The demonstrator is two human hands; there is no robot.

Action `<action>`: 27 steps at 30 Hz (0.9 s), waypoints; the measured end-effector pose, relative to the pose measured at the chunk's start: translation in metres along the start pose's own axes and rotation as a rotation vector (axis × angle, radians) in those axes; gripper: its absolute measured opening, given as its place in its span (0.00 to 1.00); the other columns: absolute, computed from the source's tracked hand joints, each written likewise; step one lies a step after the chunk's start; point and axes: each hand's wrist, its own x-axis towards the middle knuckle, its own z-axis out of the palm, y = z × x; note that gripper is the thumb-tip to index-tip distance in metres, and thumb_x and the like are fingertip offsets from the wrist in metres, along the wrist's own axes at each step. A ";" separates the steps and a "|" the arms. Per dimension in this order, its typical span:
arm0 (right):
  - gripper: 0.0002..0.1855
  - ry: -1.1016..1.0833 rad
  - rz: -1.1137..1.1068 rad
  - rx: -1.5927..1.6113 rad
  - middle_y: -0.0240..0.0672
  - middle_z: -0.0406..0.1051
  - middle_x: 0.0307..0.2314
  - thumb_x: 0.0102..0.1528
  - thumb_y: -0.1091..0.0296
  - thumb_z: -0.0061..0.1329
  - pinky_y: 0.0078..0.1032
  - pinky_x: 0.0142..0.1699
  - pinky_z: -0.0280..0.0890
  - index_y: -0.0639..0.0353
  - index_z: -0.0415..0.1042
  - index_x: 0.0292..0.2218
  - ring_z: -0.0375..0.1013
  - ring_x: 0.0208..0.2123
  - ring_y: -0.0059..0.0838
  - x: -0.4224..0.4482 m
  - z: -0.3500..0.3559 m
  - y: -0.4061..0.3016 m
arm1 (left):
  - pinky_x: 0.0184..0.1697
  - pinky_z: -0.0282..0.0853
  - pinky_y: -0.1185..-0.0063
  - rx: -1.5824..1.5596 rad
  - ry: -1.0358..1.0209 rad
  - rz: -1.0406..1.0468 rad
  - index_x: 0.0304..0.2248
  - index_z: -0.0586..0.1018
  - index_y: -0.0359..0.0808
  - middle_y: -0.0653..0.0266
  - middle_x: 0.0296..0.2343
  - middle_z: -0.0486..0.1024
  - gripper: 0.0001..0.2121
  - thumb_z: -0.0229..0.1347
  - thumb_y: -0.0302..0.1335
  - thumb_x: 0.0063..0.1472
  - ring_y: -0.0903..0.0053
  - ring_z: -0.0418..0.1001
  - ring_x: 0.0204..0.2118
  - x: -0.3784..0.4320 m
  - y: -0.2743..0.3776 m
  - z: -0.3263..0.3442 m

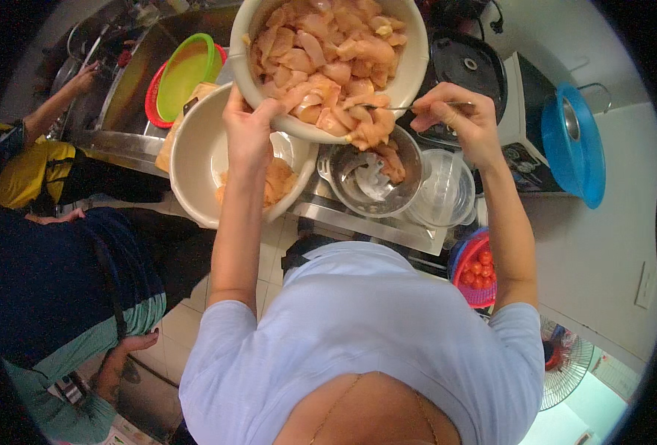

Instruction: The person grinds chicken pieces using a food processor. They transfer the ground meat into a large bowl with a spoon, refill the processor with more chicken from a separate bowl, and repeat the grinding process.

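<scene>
My left hand grips the lower left rim of a large cream bowl, tilted toward me and full of raw chicken pieces. In my right hand is a thin metal utensil, its far end among the chicken at the bowl's lower rim. Some pieces hang over that rim. Below is a steel pot with chicken and a white substance inside. Partly hidden by my left forearm, a second cream basin holds more orange-tinted meat.
Clear plastic containers stand right of the pot. Green and red basins lie at the left by the sink. A blue basin is at the right, above a basket of tomatoes. Other people stand close on the left.
</scene>
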 end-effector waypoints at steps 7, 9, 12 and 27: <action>0.06 -0.130 -0.170 -0.286 0.37 0.72 0.25 0.49 0.79 0.48 0.19 0.34 0.66 0.68 0.73 0.31 0.73 0.29 0.25 -0.014 0.001 -0.026 | 0.29 0.75 0.78 0.006 0.021 0.030 0.43 0.68 0.29 0.58 0.35 0.72 0.22 0.49 0.13 0.45 0.73 0.74 0.31 0.002 -0.001 0.001; 0.07 -0.234 -0.362 -0.462 0.37 0.71 0.24 0.48 0.80 0.48 0.20 0.35 0.66 0.68 0.73 0.32 0.73 0.28 0.27 -0.013 -0.002 -0.034 | 0.31 0.74 0.81 -0.014 0.050 0.029 0.43 0.68 0.28 0.58 0.34 0.73 0.21 0.48 0.12 0.46 0.75 0.74 0.32 0.002 -0.001 -0.001; 0.06 -0.167 -0.284 -0.320 0.37 0.71 0.25 0.49 0.81 0.47 0.20 0.34 0.66 0.69 0.73 0.32 0.72 0.29 0.26 -0.014 -0.003 -0.037 | 0.29 0.74 0.82 -0.010 0.036 0.024 0.43 0.68 0.28 0.60 0.33 0.73 0.20 0.48 0.13 0.46 0.76 0.74 0.32 0.000 0.005 0.002; 0.06 -0.122 -0.093 -0.151 0.35 0.73 0.24 0.54 0.75 0.46 0.18 0.34 0.68 0.69 0.72 0.31 0.74 0.27 0.23 0.031 0.016 0.006 | 0.35 0.73 0.80 -0.074 0.062 -0.007 0.43 0.69 0.29 0.61 0.34 0.72 0.21 0.50 0.13 0.45 0.76 0.74 0.33 -0.009 0.014 0.007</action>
